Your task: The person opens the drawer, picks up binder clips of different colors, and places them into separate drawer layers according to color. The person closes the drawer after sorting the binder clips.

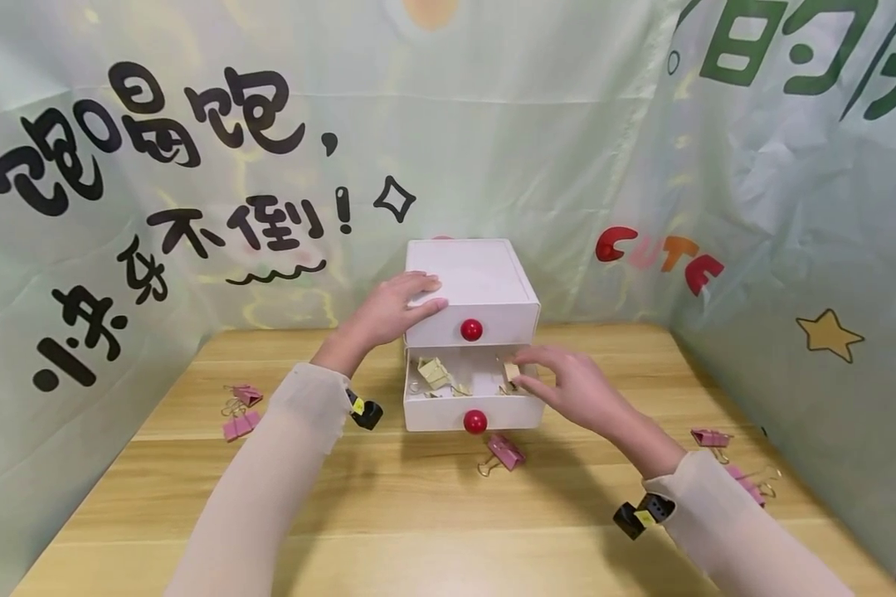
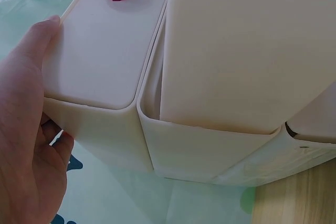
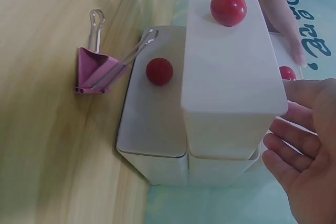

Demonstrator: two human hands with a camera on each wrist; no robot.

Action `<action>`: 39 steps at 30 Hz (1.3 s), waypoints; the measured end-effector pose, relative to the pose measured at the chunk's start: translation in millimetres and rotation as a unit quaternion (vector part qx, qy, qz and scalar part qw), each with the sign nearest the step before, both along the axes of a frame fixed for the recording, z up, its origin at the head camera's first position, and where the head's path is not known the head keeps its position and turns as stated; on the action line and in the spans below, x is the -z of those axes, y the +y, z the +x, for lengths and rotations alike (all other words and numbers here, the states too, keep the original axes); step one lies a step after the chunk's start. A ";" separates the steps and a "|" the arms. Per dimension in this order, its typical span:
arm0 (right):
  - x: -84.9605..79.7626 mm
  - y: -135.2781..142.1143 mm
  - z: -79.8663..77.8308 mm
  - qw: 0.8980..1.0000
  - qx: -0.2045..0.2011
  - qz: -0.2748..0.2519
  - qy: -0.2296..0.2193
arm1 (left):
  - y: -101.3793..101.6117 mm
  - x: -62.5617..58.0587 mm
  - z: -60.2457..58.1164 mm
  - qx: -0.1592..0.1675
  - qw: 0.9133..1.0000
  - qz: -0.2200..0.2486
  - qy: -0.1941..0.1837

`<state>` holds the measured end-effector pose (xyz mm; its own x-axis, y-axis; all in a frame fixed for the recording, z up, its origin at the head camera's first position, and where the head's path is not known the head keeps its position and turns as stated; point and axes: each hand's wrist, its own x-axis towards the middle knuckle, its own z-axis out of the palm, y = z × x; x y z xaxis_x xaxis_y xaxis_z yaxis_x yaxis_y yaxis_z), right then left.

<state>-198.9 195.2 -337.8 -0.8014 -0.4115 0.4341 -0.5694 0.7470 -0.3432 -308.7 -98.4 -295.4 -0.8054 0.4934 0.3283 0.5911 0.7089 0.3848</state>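
A white drawer cabinet (image 1: 466, 269) with red knobs stands on the wooden table. My left hand (image 1: 399, 311) rests on its top left part, the thumb along the front edge of the top. Its middle drawer (image 1: 436, 413) is pulled out and holds a pale yellow binder clip (image 1: 435, 373) and smaller clips. Over the drawer's right side, my right hand (image 1: 575, 390) pinches another pale yellow binder clip (image 1: 511, 373) between thumb and fingers. In the right wrist view, the drawer front (image 3: 233, 61) hides the fingertips. The bottom drawer (image 3: 152, 111) is closed.
A pink binder clip (image 1: 505, 452) lies on the table before the cabinet. More pink clips (image 1: 241, 425) lie at the left and other pink clips (image 1: 711, 438) at the right. A printed cloth (image 1: 493, 157) hangs behind and along the sides.
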 end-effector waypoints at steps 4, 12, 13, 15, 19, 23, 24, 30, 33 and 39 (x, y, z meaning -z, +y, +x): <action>3.6 3.7 6.3 1.000 0.006 -0.010 -0.009 | -1.8 0.4 0.4 -0.003 1.000 0.002 -0.003; 11.7 8.0 16.4 1.000 0.004 -0.020 0.002 | -4.7 0.0 2.6 -0.008 1.000 -0.002 -0.004; 12.2 8.0 18.2 1.000 0.004 -0.020 0.006 | -4.9 -0.1 2.9 -0.007 1.000 -0.002 -0.004; 13.5 7.9 21.9 1.000 0.006 -0.017 0.018 | -5.1 -0.2 3.0 -0.007 1.000 0.000 -0.002; 16.8 6.1 29.1 0.999 0.007 -0.014 0.051 | -5.0 -1.2 3.2 -0.006 1.000 0.003 0.001; 22.1 4.8 36.6 0.994 -0.007 -0.026 0.102 | -4.1 -2.1 3.5 -0.004 1.000 0.002 0.001; 23.2 4.5 38.6 0.993 -0.015 -0.029 0.115 | -4.0 -2.2 3.5 -0.005 1.000 0.001 0.000; 27.7 1.4 49.8 0.987 -0.043 -0.041 0.151 | -2.8 -2.0 3.2 -0.006 1.000 0.000 0.000; 29.1 -0.1 53.6 0.984 -0.036 -0.049 0.165 | -1.8 -2.2 3.1 -0.004 1.000 0.002 0.002; 31.9 -3.7 59.3 0.981 -0.070 -0.058 0.173 | -1.1 -2.9 4.2 0.001 1.000 0.002 0.001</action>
